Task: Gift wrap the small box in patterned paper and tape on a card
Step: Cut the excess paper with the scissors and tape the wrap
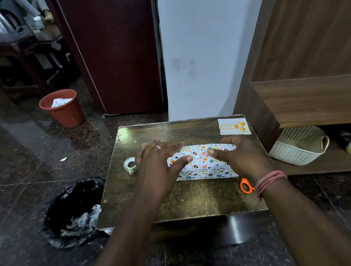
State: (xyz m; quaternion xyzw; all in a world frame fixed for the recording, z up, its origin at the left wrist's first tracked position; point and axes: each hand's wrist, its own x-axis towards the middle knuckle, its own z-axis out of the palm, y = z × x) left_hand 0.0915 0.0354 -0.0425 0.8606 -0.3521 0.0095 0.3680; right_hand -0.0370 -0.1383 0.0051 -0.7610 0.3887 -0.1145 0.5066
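The box, covered in white paper with coloured eggs and leaves, lies lengthwise on the small wooden table. My left hand lies flat over its left end with the fingers spread and straight. My right hand rests on its right end, fingers reaching over the far edge and thumb on top. A white "Happy Birthday" card lies at the table's far right corner. A roll of clear tape sits just left of my left hand. Orange scissor handles show beside my right wrist.
A black-lined bin with paper scraps stands on the floor left of the table. A red bucket is farther back left. A white basket sits on a low wooden shelf to the right. A white wall pillar rises behind the table.
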